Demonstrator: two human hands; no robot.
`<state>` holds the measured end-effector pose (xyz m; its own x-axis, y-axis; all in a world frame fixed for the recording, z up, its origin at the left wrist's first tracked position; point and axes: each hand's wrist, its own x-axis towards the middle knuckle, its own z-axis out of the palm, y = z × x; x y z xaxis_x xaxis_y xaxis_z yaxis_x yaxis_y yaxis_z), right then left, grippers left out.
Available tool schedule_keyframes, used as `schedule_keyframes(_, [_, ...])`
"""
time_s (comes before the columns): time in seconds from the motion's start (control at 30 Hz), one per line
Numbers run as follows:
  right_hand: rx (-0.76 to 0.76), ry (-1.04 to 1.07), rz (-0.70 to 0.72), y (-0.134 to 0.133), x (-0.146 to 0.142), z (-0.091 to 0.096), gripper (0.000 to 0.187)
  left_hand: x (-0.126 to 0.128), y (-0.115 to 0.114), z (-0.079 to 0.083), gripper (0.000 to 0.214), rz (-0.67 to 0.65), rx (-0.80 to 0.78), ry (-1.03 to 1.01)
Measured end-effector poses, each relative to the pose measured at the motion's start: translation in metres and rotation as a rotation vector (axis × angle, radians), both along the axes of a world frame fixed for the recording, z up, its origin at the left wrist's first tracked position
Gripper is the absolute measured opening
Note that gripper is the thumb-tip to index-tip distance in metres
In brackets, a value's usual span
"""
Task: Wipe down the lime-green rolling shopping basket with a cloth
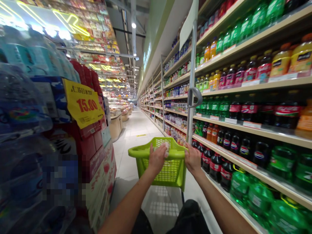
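Observation:
A lime-green plastic shopping cart (159, 175) stands in front of me, its basket wall a lattice. My left hand (157, 158) is closed on the handle bar, left of its middle. Beside its fingers shows a small whitish, crumpled thing (166, 147); whether it lies in the basket or is pinched in the hand I cannot make out. At the right end of the handle, my right hand (193, 159) is closed round the rim, fingertips partly hidden. Both forearms stretch forward over my dark-clothed legs.
Drink shelves (243, 123) with several rows of bottles line the right side, close to my right arm. A metal post (191, 74) with a grey hook rises there. Stacked cartons (97, 162) and a yellow price sign (84, 103) crowd the left. A pale tiled aisle (136, 123) runs ahead.

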<state>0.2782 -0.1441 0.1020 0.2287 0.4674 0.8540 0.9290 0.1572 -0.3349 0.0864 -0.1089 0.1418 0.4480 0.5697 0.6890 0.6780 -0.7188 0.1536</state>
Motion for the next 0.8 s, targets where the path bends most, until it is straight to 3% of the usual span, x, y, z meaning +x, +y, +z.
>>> schedule_keyframes(0.1, [0.027,0.037,0.029,0.004,0.004,-0.012,0.04,-0.031,0.016,0.005,0.034,0.234,-0.06,-0.117])
schedule_keyframes(0.17, [0.041,0.046,0.04,0.006,0.0,-0.017,0.041,-0.032,0.017,0.008,0.033,0.286,-0.082,-0.152])
schedule_keyframes(0.33, [0.028,0.027,-0.004,0.004,-0.013,-0.017,0.04,0.018,-0.009,0.002,0.031,-0.065,0.003,0.068])
schedule_keyframes(0.4, [0.024,0.021,-0.007,0.003,-0.013,-0.015,0.04,0.021,-0.01,0.0,0.032,-0.105,0.035,0.094])
schedule_keyframes(0.53, [0.037,0.065,0.018,0.003,-0.014,-0.013,0.041,-0.013,0.009,0.005,0.034,0.165,-0.047,-0.071])
schedule_keyframes(0.6, [0.069,0.102,0.04,0.004,-0.017,-0.014,0.043,-0.016,0.011,0.007,0.034,0.256,-0.088,-0.127])
schedule_keyframes(0.67, [0.1,0.121,0.057,0.004,-0.02,-0.014,0.044,0.001,0.004,0.003,0.032,0.169,-0.067,-0.075])
schedule_keyframes(0.73, [0.108,0.118,0.064,0.003,-0.02,-0.013,0.045,0.03,-0.009,-0.005,0.031,-0.02,0.001,0.028])
schedule_keyframes(0.8, [0.104,0.12,0.058,0.0,-0.016,-0.013,0.046,0.053,-0.018,-0.013,0.029,-0.125,0.056,0.066])
